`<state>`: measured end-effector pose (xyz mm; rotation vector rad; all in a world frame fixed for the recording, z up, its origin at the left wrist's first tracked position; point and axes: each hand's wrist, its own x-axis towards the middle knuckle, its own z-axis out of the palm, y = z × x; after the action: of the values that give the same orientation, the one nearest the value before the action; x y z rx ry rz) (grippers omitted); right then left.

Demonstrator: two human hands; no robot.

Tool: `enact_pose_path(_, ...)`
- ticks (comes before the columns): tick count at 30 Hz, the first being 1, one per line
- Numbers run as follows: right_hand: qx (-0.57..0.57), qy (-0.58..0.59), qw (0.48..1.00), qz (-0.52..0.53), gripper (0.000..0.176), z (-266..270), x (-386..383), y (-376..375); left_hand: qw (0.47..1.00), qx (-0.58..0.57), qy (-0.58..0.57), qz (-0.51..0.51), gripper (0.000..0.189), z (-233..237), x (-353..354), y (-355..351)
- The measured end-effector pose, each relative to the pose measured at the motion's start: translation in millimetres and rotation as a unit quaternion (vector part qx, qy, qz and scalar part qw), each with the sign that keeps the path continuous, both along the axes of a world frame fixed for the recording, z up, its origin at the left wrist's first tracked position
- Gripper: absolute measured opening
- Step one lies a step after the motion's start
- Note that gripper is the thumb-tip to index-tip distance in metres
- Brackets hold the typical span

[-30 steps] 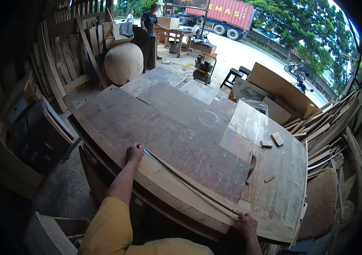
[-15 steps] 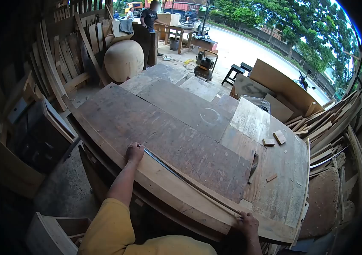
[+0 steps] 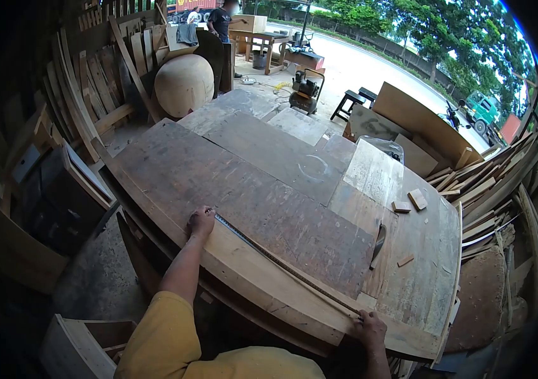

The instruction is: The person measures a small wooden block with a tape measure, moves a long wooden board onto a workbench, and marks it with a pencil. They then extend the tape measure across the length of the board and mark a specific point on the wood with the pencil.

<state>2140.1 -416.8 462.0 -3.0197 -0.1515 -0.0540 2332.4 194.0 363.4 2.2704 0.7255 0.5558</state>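
A measuring tape [image 3: 249, 243] lies stretched across the near side of the worktable [image 3: 262, 183], its strip running diagonally from one hand to the other. My left hand [image 3: 202, 222] is closed on the upper left end of the tape, resting at the tabletop's near edge. At the lower right end, my right hand [image 3: 370, 330] grips the tape, its fingers curled and partly hidden. Beneath the tape runs a pale wooden strip [image 3: 250, 268] along the table's front. Whatever tape case there may be is not visible.
Small wood blocks [image 3: 417, 199] and a dark curved piece [image 3: 378, 246] lie on the table's right side. Stacked planks [image 3: 481, 205] crowd the right. An air compressor [image 3: 305, 91] stands beyond the table. A person [image 3: 221, 25] stands at the back near a wooden bench [image 3: 259, 38].
Both hands keep their hold on the tape, almost unmoved. The view has tilted slightly. A green truck has appeared on the road at right, and the person at the back has shifted posture.
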Motion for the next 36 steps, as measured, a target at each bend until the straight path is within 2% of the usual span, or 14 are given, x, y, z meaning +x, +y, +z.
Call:
enact_pose_path(7,0.003,-0.001,1.0,0.007,0.035,0.9,0.5,-2.7,0.997,0.065,-0.012,-0.034,0.021,-4.4,3.5,-0.3)
enact_pose_path(16,0.008,0.006,1.0,0.004,0.034,7.8,3.8,0.5,0.997,0.073,0.026,-0.004,0.026,-10.5,7.5,2.0)
enact_pose_path(25,0.004,0.023,1.0,0.002,0.032,10.4,8.9,3.5,0.999,-0.011,0.036,0.03,0.026,17.8,-6.2,-2.7)
enact_pose_path(31,0.019,0.01,1.0,0.004,0.028,6.9,14.9,0.9,0.999,-0.023,0.002,0.031,0.029,13.7,-8.1,0.8)
enact_pose_path(36,0.005,0.008,1.0,0.013,0.029,6.3,17.9,-3.7,0.995,-0.091,-0.051,0.004,0.03,13.9,-10.2,4.8)
